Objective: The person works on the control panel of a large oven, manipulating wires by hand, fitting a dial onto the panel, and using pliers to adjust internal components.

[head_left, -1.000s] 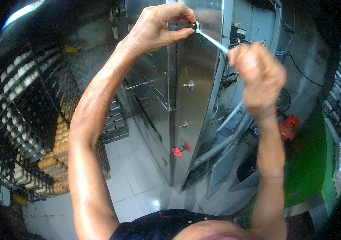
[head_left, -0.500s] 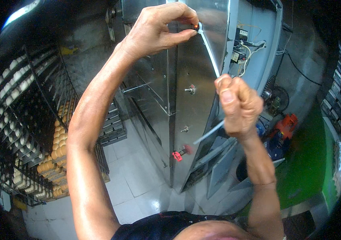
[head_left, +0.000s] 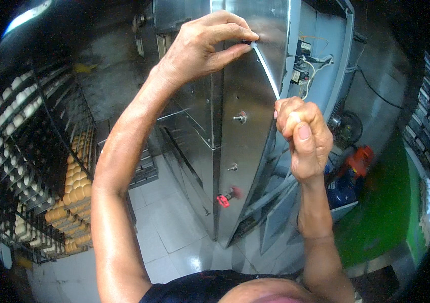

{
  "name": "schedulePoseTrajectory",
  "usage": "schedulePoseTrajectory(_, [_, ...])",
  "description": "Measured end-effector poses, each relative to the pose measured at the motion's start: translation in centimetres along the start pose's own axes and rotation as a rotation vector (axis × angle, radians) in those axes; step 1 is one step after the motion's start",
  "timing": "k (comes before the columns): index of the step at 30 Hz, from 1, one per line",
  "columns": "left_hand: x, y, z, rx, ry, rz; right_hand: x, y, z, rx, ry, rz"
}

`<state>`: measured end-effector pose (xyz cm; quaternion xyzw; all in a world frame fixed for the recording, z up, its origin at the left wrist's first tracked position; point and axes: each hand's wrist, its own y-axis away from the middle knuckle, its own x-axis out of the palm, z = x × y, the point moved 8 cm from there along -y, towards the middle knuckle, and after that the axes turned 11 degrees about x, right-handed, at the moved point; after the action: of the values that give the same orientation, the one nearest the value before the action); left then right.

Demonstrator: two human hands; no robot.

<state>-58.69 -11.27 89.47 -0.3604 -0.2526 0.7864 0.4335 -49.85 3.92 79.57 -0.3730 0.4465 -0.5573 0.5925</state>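
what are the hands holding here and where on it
Both hands hold one thin white strap, like a cable tie. The left hand pinches its upper end against the steel cabinet panel; the right hand grips its lower end in a fist.

Both bare arms reach up and forward from the lower edge, the left one stretched long and nearly straight. The left hand is raised highest, its fingers and thumb pinched together at the tips. The right hand sits lower, curled into a tight fist, thumb on top, wrist straight.
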Motion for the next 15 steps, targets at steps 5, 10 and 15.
schedulePoseTrajectory(5, [0.3,0.9,0.2,-0.081,-0.014,-0.101,0.2,0.3,0.1,-0.051,0.116,0.061])
schedulePoseTrajectory(10, [0.7,1.1,0.6,-0.094,-0.025,-0.109,-0.5,0.5,-0.6,-0.074,0.033,-0.012])
schedulePoseTrajectory(15, [0.7,1.0,0.7,-0.075,-0.029,-0.106,0.5,0.8,-1.0,-0.052,0.081,-0.073])
